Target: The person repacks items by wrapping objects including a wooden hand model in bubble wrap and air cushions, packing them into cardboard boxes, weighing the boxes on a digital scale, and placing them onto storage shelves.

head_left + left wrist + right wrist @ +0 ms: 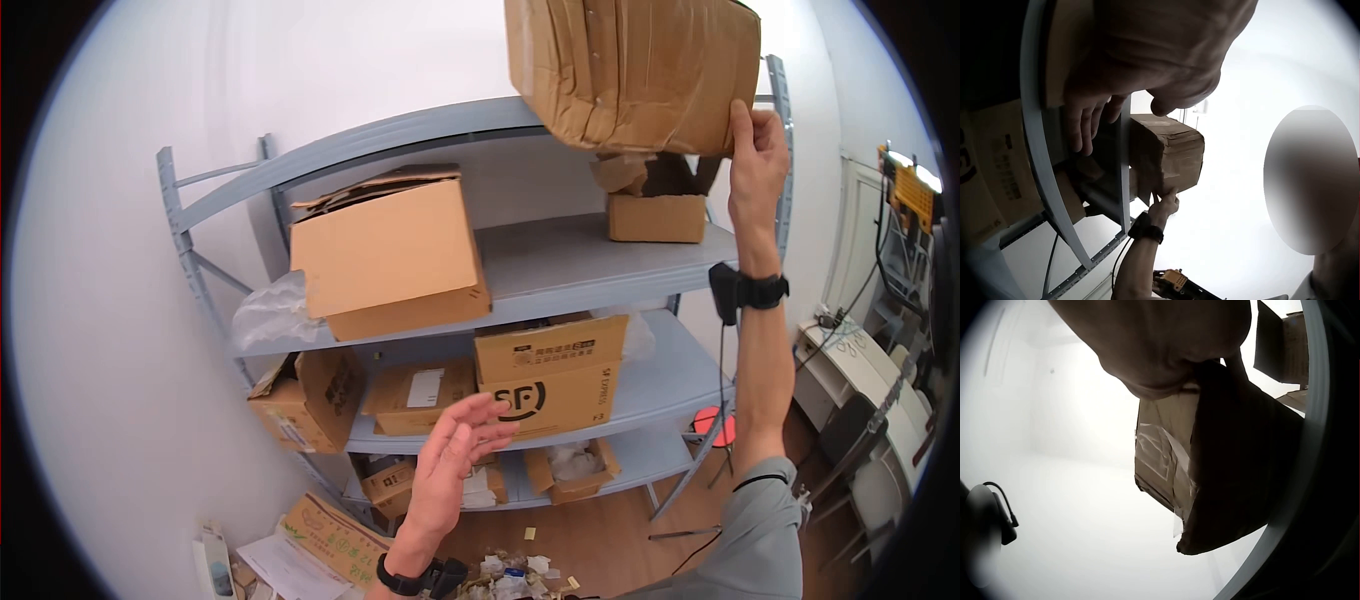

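A worn, taped cardboard box [640, 75] is up at the top shelf's edge, tilted; the left wrist view shows the same box [1179, 153] from the side. My right hand [758, 170] pinches its lower right corner, thumb on the near face; in the right wrist view this hand [1179, 344] is against the box [1235, 469]. My left hand [450, 470] is raised before the middle shelves, fingers spread and holding nothing, below and left of the box. In the left wrist view the left hand [1154, 56] has its fingers hanging loosely.
On the grey rack's shelf [540, 265] sit a large box [390, 250] at left and a small open box [656, 218] at right. Lower shelves hold several boxes, one a printed carton [560, 375]. Scraps [515, 578] lie on the floor; a desk [860, 370] stands at right.
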Action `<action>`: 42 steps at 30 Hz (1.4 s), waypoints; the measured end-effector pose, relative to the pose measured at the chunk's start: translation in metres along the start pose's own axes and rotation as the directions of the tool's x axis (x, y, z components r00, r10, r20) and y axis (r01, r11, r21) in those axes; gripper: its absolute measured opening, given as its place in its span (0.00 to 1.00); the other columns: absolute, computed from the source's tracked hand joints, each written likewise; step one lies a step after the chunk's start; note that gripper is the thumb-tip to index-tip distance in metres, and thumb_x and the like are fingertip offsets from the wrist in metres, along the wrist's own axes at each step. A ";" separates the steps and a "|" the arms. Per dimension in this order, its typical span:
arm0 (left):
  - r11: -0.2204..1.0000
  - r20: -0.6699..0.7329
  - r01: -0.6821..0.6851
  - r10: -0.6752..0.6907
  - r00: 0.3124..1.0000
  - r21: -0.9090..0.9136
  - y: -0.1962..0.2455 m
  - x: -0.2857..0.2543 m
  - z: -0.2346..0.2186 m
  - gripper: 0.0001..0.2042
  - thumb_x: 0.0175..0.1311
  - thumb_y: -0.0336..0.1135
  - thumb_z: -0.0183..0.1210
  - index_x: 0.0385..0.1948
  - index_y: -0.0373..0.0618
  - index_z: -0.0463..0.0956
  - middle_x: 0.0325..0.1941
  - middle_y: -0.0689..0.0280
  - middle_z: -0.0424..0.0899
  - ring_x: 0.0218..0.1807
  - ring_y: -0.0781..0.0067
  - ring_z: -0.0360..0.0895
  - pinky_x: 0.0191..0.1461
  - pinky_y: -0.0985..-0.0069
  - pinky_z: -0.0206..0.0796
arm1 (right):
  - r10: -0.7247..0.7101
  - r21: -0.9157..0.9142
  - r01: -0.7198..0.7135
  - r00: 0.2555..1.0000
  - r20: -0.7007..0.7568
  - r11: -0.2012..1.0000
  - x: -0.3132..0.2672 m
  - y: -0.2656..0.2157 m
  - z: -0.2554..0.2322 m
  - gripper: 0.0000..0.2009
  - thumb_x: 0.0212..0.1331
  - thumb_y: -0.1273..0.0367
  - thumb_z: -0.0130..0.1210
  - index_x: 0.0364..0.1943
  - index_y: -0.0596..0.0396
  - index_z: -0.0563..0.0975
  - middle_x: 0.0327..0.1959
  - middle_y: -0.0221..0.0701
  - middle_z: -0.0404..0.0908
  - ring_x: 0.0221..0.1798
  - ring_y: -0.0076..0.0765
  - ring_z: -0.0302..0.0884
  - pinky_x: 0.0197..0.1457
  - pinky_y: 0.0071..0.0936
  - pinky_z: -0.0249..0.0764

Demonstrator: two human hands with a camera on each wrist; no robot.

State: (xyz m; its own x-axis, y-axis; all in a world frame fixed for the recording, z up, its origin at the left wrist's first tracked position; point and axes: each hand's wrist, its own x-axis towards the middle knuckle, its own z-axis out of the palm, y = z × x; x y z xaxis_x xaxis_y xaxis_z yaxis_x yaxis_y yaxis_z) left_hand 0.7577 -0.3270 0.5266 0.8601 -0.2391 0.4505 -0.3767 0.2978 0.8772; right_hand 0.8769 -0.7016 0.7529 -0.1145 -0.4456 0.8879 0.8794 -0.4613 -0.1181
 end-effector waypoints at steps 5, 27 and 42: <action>0.974 0.088 0.009 0.011 0.996 -0.225 0.024 0.040 0.057 0.38 0.77 0.64 0.41 0.73 0.37 0.57 0.70 0.48 0.70 0.68 0.51 0.73 0.71 0.57 0.65 | -0.033 -0.061 0.025 0.990 -0.139 0.998 -0.109 -0.083 -0.083 0.06 0.75 0.70 0.55 0.40 0.57 0.73 0.36 0.21 0.74 0.39 0.13 0.68 0.44 0.14 0.66; 0.451 0.171 0.672 -0.743 0.648 -0.588 -0.178 -0.140 -0.036 0.39 0.73 0.65 0.51 0.76 0.45 0.58 0.77 0.58 0.67 0.74 0.54 0.67 0.75 0.52 0.61 | 0.535 -0.481 -0.290 0.666 0.519 0.827 -0.456 -0.228 -0.276 0.15 0.59 0.75 0.67 0.47 0.60 0.74 0.52 0.48 0.83 0.50 0.57 0.82 0.52 0.43 0.78; 0.685 -0.142 0.658 -0.719 0.680 -0.312 -0.221 -0.220 -0.059 0.57 0.52 0.56 0.72 0.80 0.45 0.43 0.83 0.54 0.51 0.82 0.55 0.50 0.82 0.58 0.45 | 0.608 -0.554 -0.252 0.281 0.743 0.794 -0.395 -0.182 -0.208 0.27 0.56 0.62 0.68 0.57 0.60 0.75 0.67 0.52 0.73 0.68 0.62 0.70 0.69 0.49 0.68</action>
State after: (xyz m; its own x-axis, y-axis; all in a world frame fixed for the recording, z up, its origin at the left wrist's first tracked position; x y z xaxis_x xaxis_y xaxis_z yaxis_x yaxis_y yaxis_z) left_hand 0.6716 -0.2853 0.2239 0.9050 -0.2453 -0.3476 0.4157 0.3350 0.8456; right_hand 0.6662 -0.6016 0.3316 0.8455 0.1647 0.5079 0.4708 -0.6786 -0.5637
